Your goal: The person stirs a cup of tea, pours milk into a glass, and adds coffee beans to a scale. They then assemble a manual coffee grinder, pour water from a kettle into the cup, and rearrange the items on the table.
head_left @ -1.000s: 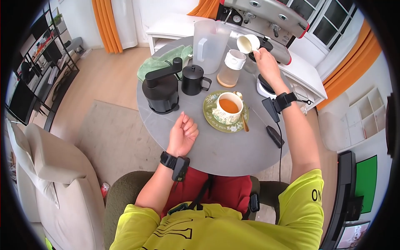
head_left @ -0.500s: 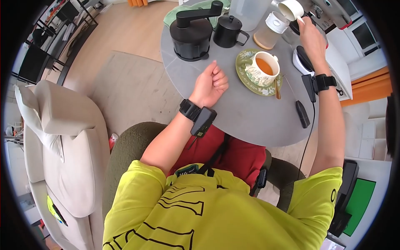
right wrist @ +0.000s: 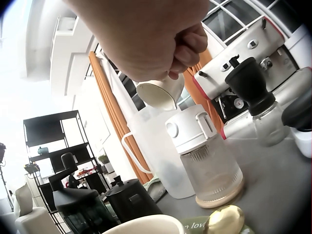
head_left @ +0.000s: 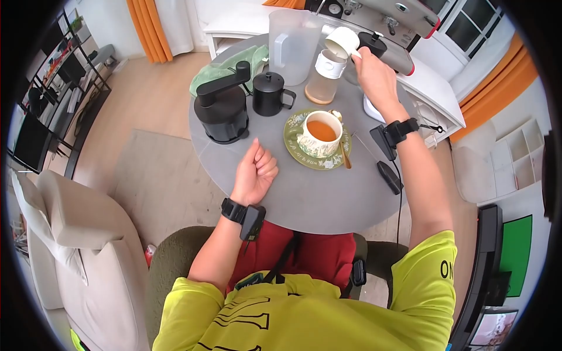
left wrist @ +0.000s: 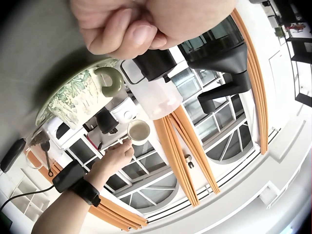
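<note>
High over the far side of the table, my right hand [head_left: 376, 75] grips a small cream-coloured pitcher [head_left: 342, 41] by its handle. The pitcher is tipped, its spout pointing down above a clear bottle [right wrist: 214, 168] with a white collar [right wrist: 187, 129]. Some light brown shows at the bottle's bottom. My left hand [head_left: 255, 174] is at the near left table edge, fingers loosely curled and holding nothing. Between the hands, a patterned cup [head_left: 316, 146] of orange-brown liquid sits on a green saucer [head_left: 294, 153], with a gold spoon [head_left: 346, 157] beside the cup.
A black hand-crank grinder [head_left: 221, 114], a black lidded pot [head_left: 268, 96], a tall translucent jug [head_left: 293, 47] and a green cloth [head_left: 205, 75] stand at the table's left and back. A black handheld whisk [head_left: 389, 177] lies at right. Behind is an espresso machine [head_left: 398, 26].
The pitcher has tilted further, its mouth turning down and moving a little left over the bottle. The head view dipped and came back up. My left hand has stayed by the table edge.
</note>
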{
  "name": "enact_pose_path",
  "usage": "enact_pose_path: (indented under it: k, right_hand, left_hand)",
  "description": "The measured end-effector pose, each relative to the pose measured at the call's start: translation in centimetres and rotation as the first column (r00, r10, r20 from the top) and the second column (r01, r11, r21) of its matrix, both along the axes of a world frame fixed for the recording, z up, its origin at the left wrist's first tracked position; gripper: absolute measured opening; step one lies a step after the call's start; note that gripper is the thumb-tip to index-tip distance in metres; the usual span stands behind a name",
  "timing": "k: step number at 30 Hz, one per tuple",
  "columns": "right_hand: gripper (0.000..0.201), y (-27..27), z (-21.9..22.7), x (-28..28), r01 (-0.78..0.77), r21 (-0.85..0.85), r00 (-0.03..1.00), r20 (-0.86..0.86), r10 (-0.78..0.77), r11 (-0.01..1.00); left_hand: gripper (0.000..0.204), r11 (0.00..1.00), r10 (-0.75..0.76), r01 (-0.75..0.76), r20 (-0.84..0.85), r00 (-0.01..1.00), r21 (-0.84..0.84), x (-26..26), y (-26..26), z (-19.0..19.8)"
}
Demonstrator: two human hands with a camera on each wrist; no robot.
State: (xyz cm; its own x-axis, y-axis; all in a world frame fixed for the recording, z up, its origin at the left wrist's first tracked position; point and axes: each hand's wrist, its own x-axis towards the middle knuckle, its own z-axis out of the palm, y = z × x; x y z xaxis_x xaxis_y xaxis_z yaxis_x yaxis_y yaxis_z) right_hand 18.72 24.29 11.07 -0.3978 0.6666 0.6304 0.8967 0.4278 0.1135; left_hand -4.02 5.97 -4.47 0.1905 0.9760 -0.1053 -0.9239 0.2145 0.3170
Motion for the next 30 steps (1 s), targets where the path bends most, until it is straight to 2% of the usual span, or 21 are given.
enact_pose_path:
  k: [5,7,8,10,11,12,14,15,16,18,20,22,30]
  right_hand:
    - [0.028,-0.1,0.1,0.2,0.011,-0.041,0.996,-0.085,-0.015,0.999]
    - [0.030,0.2,0.1,0.6,0.056,-0.143,0.971,-0.224,-0.087,0.988]
    - [0.030,1.0,-0.2,1.2,0.063,-0.138,0.968,-0.233,-0.094,0.988]
    - [0.031,2.3,-0.3,2.4,-0.121,-0.338,0.797,-0.593,-0.111,0.933]
    - [0.031,2.5,-0.5,3.3,-0.257,-0.439,0.624,-0.756,-0.199,0.861]
    - [0.031,2.1,-0.3,4.1,-0.251,-0.438,0.618,-0.759,-0.205,0.863]
    - [0.031,1.3,0.1,5.8,-0.608,-0.469,0.296,-0.882,-0.366,0.640]
    - [0.030,0.2,0.4,5.9,-0.631,-0.460,0.241,-0.882,-0.406,0.624]
    - [0.030,-0.2,0.2,6.6,-0.628,-0.459,0.238,-0.882,-0.407,0.629]
    - [0.030,-1.1,-0.2,7.9,-0.771,-0.438,0.174,-0.843,-0.508,0.462]
    - [0.030,-2.5,-0.7,8.4,-0.757,-0.480,0.193,-0.812,-0.551,0.443]
    - [0.031,-3.4,-1.6,8.9,-0.793,-0.496,0.187,-0.752,-0.632,0.354]
    - [0.032,-3.8,-6.6,10.0,-0.777,-0.580,0.237,-0.628,-0.741,0.243]
  left_hand:
    - [0.040,1.000,0.008,-0.008,-0.012,1.000,-0.014,0.1,-0.2,0.4]
    - [0.040,1.000,-0.001,0.001,-0.014,1.000,-0.002,0.1,-0.2,0.3]
    - [0.039,1.000,-0.005,0.005,-0.013,1.000,0.000,0.1,-0.2,0.3]
    - [0.039,1.000,-0.017,0.017,-0.006,1.000,-0.003,0.1,-0.2,0.5]
    - [0.039,1.000,-0.020,0.020,0.012,1.000,-0.012,0.1,-0.2,0.5]
    - [0.039,0.999,-0.030,0.030,0.006,1.000,-0.012,0.1,-0.2,0.5]
    - [0.039,1.000,-0.019,0.019,0.008,1.000,-0.003,0.2,-0.3,0.5]
    - [0.039,1.000,-0.026,0.026,0.007,1.000,-0.002,0.1,-0.2,0.4]
    - [0.038,1.000,-0.025,0.025,0.006,1.000,0.005,0.1,-0.2,0.2]
    - [0.038,1.000,-0.028,0.028,0.006,1.000,0.013,0.0,-0.1,0.1]
    - [0.038,1.000,-0.025,0.025,0.029,0.999,0.006,0.0,-0.2,0.1]
    - [0.037,1.000,-0.029,0.029,0.038,0.999,0.005,0.0,-0.2,0.1]
    - [0.037,0.999,-0.037,0.037,0.057,0.998,0.008,0.1,-0.3,0.3]
